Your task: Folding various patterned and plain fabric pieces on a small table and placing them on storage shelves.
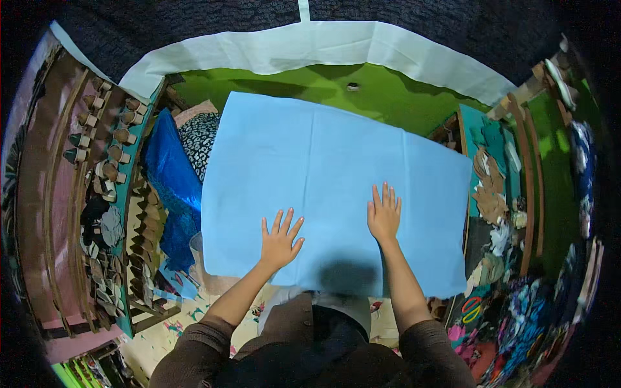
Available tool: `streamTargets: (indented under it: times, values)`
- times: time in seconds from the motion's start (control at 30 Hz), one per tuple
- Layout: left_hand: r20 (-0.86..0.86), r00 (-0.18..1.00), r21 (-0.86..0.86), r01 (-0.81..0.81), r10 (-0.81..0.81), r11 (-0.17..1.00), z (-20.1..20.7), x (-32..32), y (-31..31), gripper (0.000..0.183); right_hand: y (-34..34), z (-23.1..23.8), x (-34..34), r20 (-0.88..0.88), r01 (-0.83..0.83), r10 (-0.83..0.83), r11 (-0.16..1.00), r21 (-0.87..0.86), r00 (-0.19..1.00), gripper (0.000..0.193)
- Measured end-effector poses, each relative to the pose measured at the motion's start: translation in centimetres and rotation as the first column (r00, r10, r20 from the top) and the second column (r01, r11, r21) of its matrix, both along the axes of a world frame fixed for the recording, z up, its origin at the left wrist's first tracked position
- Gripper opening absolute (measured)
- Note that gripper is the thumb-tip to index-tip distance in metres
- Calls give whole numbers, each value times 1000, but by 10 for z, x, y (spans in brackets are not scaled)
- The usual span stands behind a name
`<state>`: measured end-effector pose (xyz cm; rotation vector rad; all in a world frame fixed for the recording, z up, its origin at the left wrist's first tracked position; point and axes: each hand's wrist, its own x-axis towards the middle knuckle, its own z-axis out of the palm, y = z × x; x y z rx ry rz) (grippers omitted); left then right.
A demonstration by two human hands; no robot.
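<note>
Directly ahead of the person lay a light blue sheet of fabric [323, 187], spread flat with its long axis running left to right across the green work surface [388, 97]. Both hands rested on its near half, palms down and fingers splayed, gripping nothing: the left hand [280, 240] sat closer to the near edge, the right hand [384, 215] a little farther in. A white cloth [310, 52] bordered the far side of the green surface. To the left stood a shelf rack [110, 168] holding small folded pieces in rows, with a glossy dark blue bag [169, 174] just beside the sheet. At right, a teal board [495, 139] carried brown cut-outs.
</note>
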<state>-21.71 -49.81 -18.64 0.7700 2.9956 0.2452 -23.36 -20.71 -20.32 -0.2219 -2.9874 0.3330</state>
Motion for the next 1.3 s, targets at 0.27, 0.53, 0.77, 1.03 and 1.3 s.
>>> streamTargets:
  times: [0.27,0.53,0.77,1.03,1.3]
  values:
    - [-59,998,9,33,-32,999,-5,46,-41,54,-26,2,129,6,128,-128,990,59,992,44]
    - [-60,997,-119,42,-50,992,-5,72,-76,70,13,3,196,77,140,-139,990,0,987,46]
    - [76,932,-70,359,-354,931,4,72,-32,81,67,43,200,308,-356,367,930,-92,878,79]
    - [-30,918,-73,393,-396,916,-8,69,-33,63,72,21,213,289,-507,464,857,94,837,70]
    - [-130,919,-139,355,-372,925,-11,82,-33,50,73,19,218,31,-569,578,792,219,816,56]
